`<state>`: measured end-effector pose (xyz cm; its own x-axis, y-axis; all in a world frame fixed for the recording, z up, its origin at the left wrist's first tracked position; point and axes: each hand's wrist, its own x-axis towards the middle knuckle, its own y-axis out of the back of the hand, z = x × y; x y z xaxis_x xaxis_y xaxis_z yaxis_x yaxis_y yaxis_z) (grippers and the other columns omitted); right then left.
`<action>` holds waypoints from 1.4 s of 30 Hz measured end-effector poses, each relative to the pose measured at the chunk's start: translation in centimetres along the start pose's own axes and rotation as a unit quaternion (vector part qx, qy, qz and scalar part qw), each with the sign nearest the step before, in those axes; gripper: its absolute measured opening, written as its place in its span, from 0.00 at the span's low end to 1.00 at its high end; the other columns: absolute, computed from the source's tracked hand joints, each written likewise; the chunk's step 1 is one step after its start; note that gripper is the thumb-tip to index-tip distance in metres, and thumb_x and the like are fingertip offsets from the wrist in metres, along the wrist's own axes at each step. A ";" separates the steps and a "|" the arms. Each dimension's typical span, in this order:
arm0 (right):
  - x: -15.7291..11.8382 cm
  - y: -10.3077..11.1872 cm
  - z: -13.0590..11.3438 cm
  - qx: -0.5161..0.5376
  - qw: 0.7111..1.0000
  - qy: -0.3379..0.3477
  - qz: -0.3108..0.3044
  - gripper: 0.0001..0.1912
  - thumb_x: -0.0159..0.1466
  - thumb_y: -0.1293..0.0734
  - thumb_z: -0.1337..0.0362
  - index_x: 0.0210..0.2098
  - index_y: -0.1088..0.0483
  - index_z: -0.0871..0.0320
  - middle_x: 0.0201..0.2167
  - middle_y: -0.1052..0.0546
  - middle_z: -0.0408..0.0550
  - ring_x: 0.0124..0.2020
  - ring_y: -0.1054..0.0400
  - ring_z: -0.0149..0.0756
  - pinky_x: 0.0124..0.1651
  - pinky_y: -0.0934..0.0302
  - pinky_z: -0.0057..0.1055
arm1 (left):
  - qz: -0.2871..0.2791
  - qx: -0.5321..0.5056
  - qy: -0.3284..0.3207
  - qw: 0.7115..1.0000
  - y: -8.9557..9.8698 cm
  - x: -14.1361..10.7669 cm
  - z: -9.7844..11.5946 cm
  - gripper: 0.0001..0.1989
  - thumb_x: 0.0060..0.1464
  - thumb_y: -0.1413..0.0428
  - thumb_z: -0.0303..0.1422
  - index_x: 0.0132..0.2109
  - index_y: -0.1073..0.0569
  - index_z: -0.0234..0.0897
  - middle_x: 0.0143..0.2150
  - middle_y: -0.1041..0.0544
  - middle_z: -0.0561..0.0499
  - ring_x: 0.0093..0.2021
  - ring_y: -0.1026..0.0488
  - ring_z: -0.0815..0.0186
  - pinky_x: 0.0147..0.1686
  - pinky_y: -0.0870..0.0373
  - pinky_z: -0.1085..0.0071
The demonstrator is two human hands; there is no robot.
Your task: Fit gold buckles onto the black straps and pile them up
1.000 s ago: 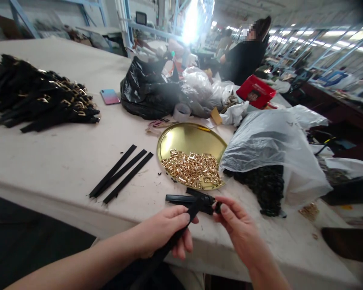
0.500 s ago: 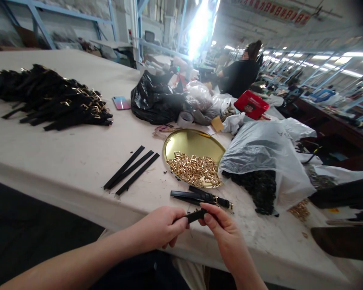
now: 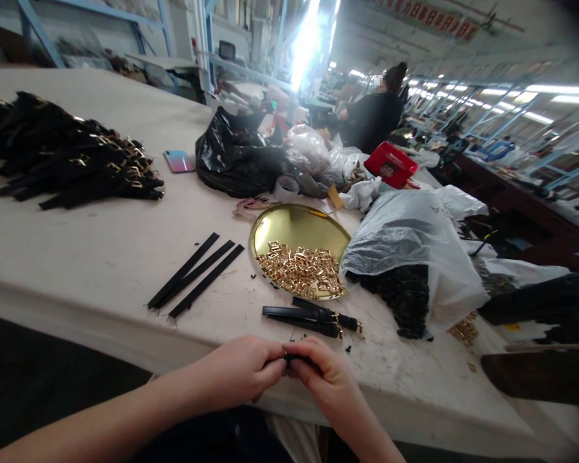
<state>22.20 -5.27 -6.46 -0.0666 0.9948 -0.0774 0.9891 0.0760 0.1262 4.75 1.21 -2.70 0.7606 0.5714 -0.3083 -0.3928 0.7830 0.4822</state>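
Observation:
My left hand [image 3: 248,368] and my right hand [image 3: 324,375] meet at the table's near edge, both closed on a short black strap [image 3: 295,362]. Most of the strap is hidden by my fingers. Just beyond lie several black straps with gold buckles [image 3: 313,318]. Behind these, a gold oval tray [image 3: 289,226] holds a heap of small gold buckles [image 3: 302,270]. Three plain black straps [image 3: 195,276] rest side by side to the left of the tray.
A large pile of black straps with gold buckles [image 3: 77,161] covers the table's far left. Near it are a phone [image 3: 178,161] and a black plastic bag [image 3: 236,154]. A translucent bag [image 3: 405,225] with black pieces stands at right. A person [image 3: 376,122] sits beyond.
My hands have come together, and the strap that showed between them is now mostly covered. The whole view has shifted slightly, so the table's things appear farther left.

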 end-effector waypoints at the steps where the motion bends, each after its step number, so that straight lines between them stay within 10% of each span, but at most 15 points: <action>1: 0.1 -0.1 0.1 0.029 0.999 -0.027 0.021 0.11 0.55 0.33 0.62 0.39 0.28 0.54 0.29 0.29 0.44 0.29 0.32 0.33 0.33 0.37 0.30 | 0.005 -0.002 0.004 1.000 0.0 0.1 -0.1 0.12 0.54 0.57 0.36 0.32 0.30 0.37 0.23 0.30 0.55 0.24 0.34 0.69 0.23 0.44 0.77; 6: 0.9 0.1 0.5 0.136 0.976 -0.115 0.128 0.15 0.48 0.28 0.58 0.32 0.31 0.57 0.22 0.28 0.41 0.24 0.34 0.31 0.28 0.39 0.27 | -0.014 -0.038 0.063 0.997 0.2 0.5 -0.2 0.14 0.56 0.58 0.36 0.44 0.33 0.37 0.25 0.28 0.54 0.23 0.33 0.68 0.24 0.41 0.75; 12: 1.9 -1.0 0.3 0.151 0.980 -0.101 0.079 0.14 0.50 0.29 0.57 0.32 0.32 0.56 0.26 0.27 0.42 0.28 0.33 0.33 0.34 0.38 0.31 | 0.068 -0.078 0.008 0.995 0.3 2.0 -0.8 0.22 0.56 0.56 0.41 0.57 0.39 0.39 0.49 0.29 0.45 0.47 0.33 0.59 0.45 0.39 0.66; 17: 4.6 4.1 -0.8 -0.103 0.992 -0.047 0.057 0.14 0.56 0.35 0.57 0.41 0.34 0.56 0.31 0.28 0.46 0.30 0.34 0.36 0.32 0.41 0.31 | 0.046 -0.171 0.040 0.983 1.7 3.1 -1.7 0.18 0.55 0.55 0.43 0.46 0.32 0.38 0.27 0.28 0.53 0.27 0.30 0.66 0.29 0.35 0.72; 19: 6.7 7.1 -0.8 -0.303 0.936 -0.028 0.175 0.10 0.58 0.38 0.58 0.34 0.32 0.57 0.29 0.29 0.47 0.29 0.35 0.37 0.33 0.44 0.32 | 0.047 -0.232 0.072 0.969 1.9 3.5 -1.8 0.15 0.55 0.56 0.42 0.41 0.34 0.35 0.21 0.33 0.57 0.20 0.34 0.69 0.22 0.38 0.74; 23: 10.7 10.4 0.8 -0.459 0.865 -0.059 0.195 0.06 0.53 0.33 0.64 0.22 0.35 0.57 0.22 0.33 0.45 0.25 0.39 0.37 0.29 0.51 0.32 | 0.065 -0.274 0.066 0.957 1.6 4.2 -1.8 0.09 0.54 0.58 0.36 0.34 0.39 0.35 0.27 0.31 0.55 0.22 0.34 0.73 0.23 0.38 0.75; 31: 10.1 9.0 0.8 -0.342 0.918 -0.029 0.197 0.04 0.56 0.37 0.63 0.26 0.36 0.56 0.22 0.33 0.41 0.26 0.38 0.34 0.30 0.46 0.31 | 0.072 -0.278 0.065 0.956 1.6 3.9 -1.3 0.07 0.53 0.55 0.36 0.34 0.39 0.35 0.24 0.35 0.58 0.18 0.39 0.76 0.19 0.43 0.77; 35: 7.2 5.5 -1.5 -0.011 0.983 -0.054 0.176 0.15 0.54 0.34 0.56 0.39 0.35 0.56 0.25 0.32 0.39 0.24 0.35 0.30 0.30 0.39 0.29 | 0.117 -0.331 0.032 0.936 0.6 4.6 -0.7 0.10 0.51 0.51 0.37 0.36 0.39 0.35 0.21 0.37 0.60 0.16 0.41 0.76 0.16 0.44 0.78; 42: 2.9 -1.0 -1.9 0.241 0.953 -0.065 0.173 0.16 0.49 0.28 0.59 0.37 0.30 0.54 0.27 0.28 0.41 0.26 0.35 0.29 0.32 0.38 0.28 | 0.122 -0.414 0.016 0.902 -0.7 3.7 0.7 0.10 0.50 0.49 0.37 0.32 0.37 0.33 0.17 0.39 0.61 0.14 0.44 0.78 0.14 0.48 0.80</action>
<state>20.81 -2.33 -4.96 0.2611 0.9350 -0.2399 0.8961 -0.3272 -0.3001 8.20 2.58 -3.63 0.5898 0.7476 -0.3054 -0.8075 0.5413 -0.2343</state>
